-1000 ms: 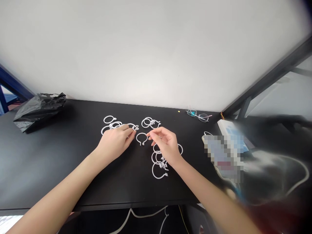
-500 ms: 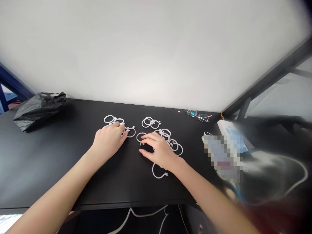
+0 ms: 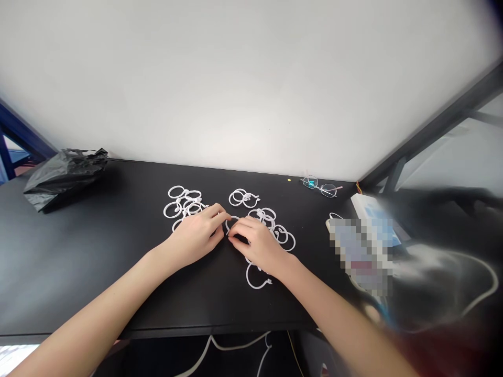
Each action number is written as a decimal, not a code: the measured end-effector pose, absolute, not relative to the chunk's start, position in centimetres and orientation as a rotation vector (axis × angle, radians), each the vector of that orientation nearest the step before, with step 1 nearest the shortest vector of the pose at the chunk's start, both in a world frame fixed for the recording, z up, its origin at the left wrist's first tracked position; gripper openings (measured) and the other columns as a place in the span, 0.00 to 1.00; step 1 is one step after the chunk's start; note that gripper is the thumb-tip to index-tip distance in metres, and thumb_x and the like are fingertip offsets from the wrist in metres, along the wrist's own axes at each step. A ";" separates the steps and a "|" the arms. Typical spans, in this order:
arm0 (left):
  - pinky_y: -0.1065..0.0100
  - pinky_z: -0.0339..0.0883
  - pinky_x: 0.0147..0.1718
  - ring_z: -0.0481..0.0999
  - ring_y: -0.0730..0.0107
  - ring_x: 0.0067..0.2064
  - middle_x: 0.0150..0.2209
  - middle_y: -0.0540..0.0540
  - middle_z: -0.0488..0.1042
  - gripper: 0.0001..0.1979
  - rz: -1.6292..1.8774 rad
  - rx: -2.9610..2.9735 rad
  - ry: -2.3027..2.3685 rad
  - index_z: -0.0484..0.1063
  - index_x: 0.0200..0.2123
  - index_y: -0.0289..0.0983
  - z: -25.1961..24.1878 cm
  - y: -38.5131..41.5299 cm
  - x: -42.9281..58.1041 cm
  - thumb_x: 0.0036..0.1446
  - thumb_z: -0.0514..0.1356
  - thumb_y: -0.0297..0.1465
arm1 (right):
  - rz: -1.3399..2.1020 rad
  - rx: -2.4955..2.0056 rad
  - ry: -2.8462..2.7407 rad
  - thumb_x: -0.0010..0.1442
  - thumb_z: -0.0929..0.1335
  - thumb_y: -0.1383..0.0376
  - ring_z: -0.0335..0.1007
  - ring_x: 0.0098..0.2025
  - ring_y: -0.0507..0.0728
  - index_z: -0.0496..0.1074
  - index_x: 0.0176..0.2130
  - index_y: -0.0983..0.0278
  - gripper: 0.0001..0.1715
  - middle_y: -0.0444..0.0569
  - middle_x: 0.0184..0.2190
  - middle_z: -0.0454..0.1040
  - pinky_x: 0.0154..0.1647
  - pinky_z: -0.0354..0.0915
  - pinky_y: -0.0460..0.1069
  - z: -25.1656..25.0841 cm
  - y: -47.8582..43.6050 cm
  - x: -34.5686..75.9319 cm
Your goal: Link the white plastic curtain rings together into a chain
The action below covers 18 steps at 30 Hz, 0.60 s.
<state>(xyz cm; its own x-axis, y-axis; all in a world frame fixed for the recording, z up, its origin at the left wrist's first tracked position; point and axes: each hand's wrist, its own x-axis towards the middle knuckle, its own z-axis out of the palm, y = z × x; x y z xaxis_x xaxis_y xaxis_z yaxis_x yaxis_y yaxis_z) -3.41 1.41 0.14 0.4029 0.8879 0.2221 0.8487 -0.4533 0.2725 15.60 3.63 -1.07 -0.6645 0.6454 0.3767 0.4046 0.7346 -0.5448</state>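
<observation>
Between my two hands is a white plastic open ring point(image 3: 227, 225), partly covered by fingers. My right hand point(image 3: 255, 243) is closed, its thumb and fingertips pinched at the ring's near end. My left hand point(image 3: 198, 235) has its curled thumb and fingers at the ring's left side; the exact contact is hidden. Behind the left hand lies a cluster of white rings point(image 3: 172, 210), partly covered by it. Another cluster of rings point(image 3: 290, 242) spreads beside and under my right hand. A single open ring with a small clasp point(image 3: 255, 287) lies nearer the front.
A small group of rings point(image 3: 238, 190) lies farther back on the black table point(image 3: 98, 251). Glasses point(image 3: 328, 190) rest near the wall. A crumpled black plastic bag point(image 3: 65, 175) sits at left. A phone-like item point(image 3: 353, 251), blurred out, and a white box point(image 3: 373, 214) are at right.
My left hand has left the left ring cluster and moved right to the ring by my right hand. My right fingers have drawn together on that ring.
</observation>
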 end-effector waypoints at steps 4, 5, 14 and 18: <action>0.71 0.67 0.31 0.74 0.69 0.38 0.48 0.45 0.70 0.14 0.571 2.421 1.393 0.68 0.46 0.39 0.7 1.1 -3.3 0.60 0.49 0.25 | 0.696 -0.758 -2.168 0.60 0.67 0.72 0.70 0.35 0.54 0.71 0.32 0.61 0.07 0.45 0.32 0.75 0.40 0.67 0.50 -0.6 3.5 15.6; 0.71 0.67 0.31 0.74 0.69 0.39 0.47 0.45 0.71 0.13 0.580 2.390 1.365 0.68 0.45 0.39 0.9 1.0 -3.2 0.59 0.50 0.26 | 0.727 -0.755 -2.124 0.60 0.68 0.72 0.71 0.35 0.54 0.72 0.32 0.61 0.07 0.45 0.32 0.75 0.40 0.68 0.51 -0.5 3.5 15.6; 0.70 0.64 0.29 0.72 0.70 0.33 0.34 0.48 0.72 0.09 0.580 2.303 1.454 0.70 0.35 0.38 1.0 1.4 -3.5 0.62 0.51 0.33 | 0.774 -0.763 -2.050 0.60 0.67 0.72 0.73 0.37 0.55 0.73 0.33 0.62 0.06 0.46 0.34 0.77 0.42 0.68 0.51 -0.5 3.6 15.6; 0.72 0.63 0.28 0.71 0.71 0.31 0.32 0.49 0.72 0.09 0.615 2.286 1.498 0.70 0.36 0.39 1.1 1.5 -4.0 0.63 0.51 0.34 | 0.722 -0.824 -2.037 0.61 0.67 0.70 0.72 0.37 0.55 0.73 0.35 0.61 0.05 0.46 0.34 0.77 0.42 0.68 0.51 -0.5 3.6 15.7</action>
<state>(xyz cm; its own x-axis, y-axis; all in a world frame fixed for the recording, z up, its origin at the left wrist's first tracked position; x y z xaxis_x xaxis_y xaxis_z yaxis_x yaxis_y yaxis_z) -3.98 1.50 1.07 0.3506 0.9211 0.1693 0.7746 -0.3869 0.5003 15.74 3.64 -0.45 -0.4628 0.7560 0.4629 0.2959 0.6240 -0.7232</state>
